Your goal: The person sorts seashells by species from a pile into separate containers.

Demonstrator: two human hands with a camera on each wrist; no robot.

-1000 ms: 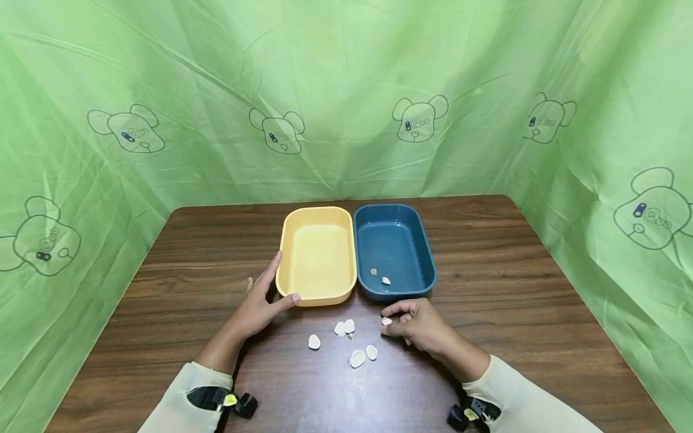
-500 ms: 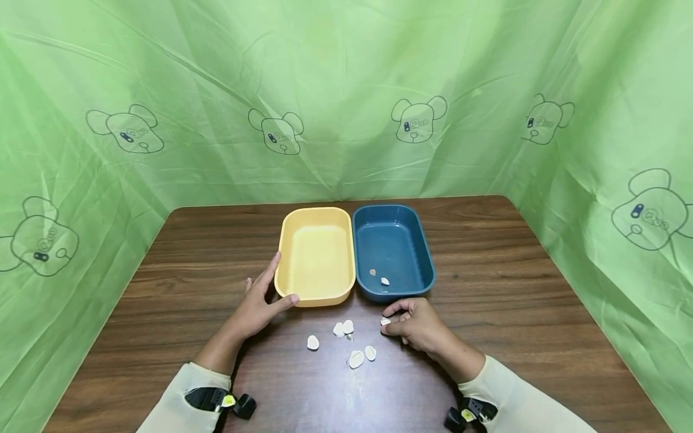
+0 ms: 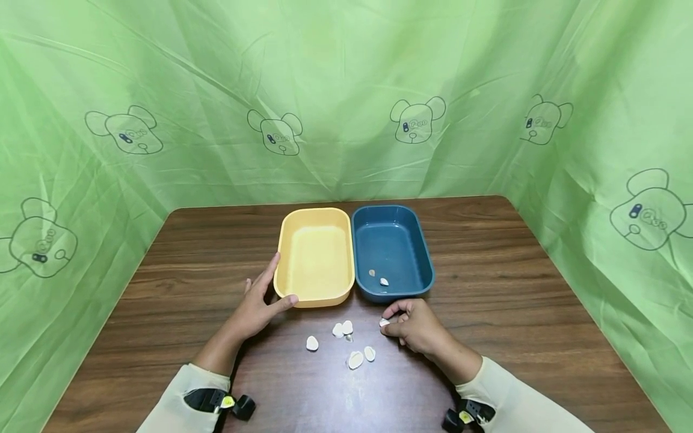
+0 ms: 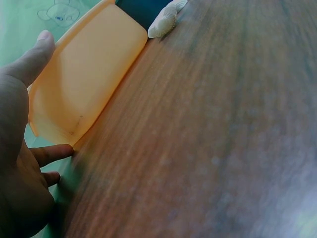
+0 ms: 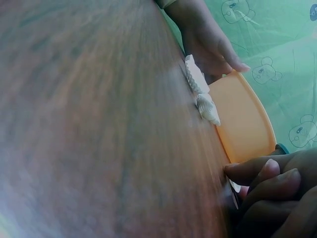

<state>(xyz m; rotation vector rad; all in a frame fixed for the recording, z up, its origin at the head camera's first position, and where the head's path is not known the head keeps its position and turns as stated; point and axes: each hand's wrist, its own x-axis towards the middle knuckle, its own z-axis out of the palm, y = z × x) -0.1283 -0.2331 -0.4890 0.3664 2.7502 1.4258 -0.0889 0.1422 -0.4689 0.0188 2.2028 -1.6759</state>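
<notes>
Slippage looks the likeliest trouble; the right hand pinches a small white shell in its fingers, low over the tabletop and just off the 6 o'clock wall of the blue tray; so slight a hold on a curved piece could let it pop out, and too low a lift could knock it against that wall; loose shells at 7 to 9 o'clock of it could be brushed aside; the left hand, fingers straight and spread, rests against the yellow tray at 7 and 9 o'clock, so a careless push could drive that tray into its neighbour at 3 o'clock.

Against 1 second earlier, little differs; the right fingertips look closer together and less shell shows, though it is too small to be sure; 6 loose shells remain, and 2 more shells lie in the blue tray, as then.
</notes>
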